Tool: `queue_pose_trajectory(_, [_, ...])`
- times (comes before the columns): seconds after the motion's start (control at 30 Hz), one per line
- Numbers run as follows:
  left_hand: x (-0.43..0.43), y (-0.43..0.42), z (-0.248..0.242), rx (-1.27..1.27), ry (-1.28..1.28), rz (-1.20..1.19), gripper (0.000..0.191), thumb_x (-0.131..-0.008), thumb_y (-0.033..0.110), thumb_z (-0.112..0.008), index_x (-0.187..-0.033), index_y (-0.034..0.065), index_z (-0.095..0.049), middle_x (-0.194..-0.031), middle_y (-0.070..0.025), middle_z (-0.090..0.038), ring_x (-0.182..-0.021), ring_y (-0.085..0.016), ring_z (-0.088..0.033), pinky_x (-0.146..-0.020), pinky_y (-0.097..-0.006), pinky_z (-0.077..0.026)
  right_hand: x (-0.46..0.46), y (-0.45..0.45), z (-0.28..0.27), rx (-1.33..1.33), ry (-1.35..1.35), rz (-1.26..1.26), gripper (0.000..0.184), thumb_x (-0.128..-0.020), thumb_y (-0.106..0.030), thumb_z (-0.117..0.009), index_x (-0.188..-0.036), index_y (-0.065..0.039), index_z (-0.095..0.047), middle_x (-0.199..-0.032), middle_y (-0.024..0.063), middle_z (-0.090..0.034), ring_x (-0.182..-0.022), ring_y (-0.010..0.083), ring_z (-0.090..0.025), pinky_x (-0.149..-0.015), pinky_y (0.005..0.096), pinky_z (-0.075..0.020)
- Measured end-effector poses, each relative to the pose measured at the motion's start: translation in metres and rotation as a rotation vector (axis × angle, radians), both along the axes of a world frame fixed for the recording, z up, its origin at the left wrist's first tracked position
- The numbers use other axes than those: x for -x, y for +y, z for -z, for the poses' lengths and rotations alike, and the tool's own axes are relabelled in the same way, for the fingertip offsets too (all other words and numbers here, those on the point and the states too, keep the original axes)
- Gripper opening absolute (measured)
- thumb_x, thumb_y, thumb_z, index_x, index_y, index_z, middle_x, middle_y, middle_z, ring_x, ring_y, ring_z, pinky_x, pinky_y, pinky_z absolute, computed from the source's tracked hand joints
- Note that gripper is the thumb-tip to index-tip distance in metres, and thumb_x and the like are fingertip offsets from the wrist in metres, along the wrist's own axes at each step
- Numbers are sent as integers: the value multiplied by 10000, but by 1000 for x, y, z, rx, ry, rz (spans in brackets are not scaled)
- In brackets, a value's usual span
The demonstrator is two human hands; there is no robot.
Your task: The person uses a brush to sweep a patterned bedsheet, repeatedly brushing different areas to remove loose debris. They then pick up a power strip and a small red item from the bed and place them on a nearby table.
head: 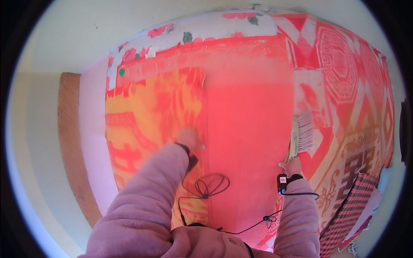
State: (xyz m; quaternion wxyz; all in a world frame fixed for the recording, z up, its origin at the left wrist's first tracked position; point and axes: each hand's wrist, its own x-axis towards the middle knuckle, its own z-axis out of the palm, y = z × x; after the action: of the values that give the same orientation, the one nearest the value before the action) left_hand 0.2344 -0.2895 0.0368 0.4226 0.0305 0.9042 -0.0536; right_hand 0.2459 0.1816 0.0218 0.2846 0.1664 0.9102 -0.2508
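Observation:
My right hand point(293, 166) grips the handle of a bristle brush point(302, 137). Its pale bristles point right, over a patterned red and white cloth point(338, 64). My left hand point(189, 138) is blurred at the right part of a yellow and orange towel-like cloth point(138, 129); the blur hides how its fingers are set. That cloth lies on the left part of a plain red cloth point(248, 129), which spreads between my two hands.
A floral cloth point(193, 35) lies along the far side, against a pale wall point(80, 29). A brown wooden edge point(69, 129) runs at left. Black cables point(211, 185) hang before my body. Folded checkered fabric point(350, 209) sits at lower right.

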Motion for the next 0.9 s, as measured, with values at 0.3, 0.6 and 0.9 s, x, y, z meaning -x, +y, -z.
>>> queue_pose_trajectory(0.3, [17,3,-39,-53,-107,-288,591,-642,520,-780,-1084,140,-680,-1107,-87,-645,-1119,-289,-565,-872,-424,-490,-11,18,14,246,-122,261,246,-758,-64,-736,-862,-53,-513,-649,9,-520,-520,143,-494,-437,322,-411])
queue_pose_trajectory(0.6, [9,-3,-14,-114,-64,-292,725,-606,507,-809,-1155,71,-625,-1119,-106,-630,-1132,-272,-542,-867,-392,-497,42,-146,-104,709,469,319,209,-951,-252,-544,-1003,-50,-525,-764,0,-497,-635,67,-450,-538,228,-377])
queue_pose_trajectory(0.9, [7,0,13,-55,-56,-223,731,-599,516,-818,-1115,44,-602,-1104,-92,-604,-1057,-256,-560,-836,-369,-504,125,-442,-66,1008,-447,-531,371,-916,-369,-537,-1022,-15,-568,-784,52,-584,-650,167,-541,-568,328,-440])
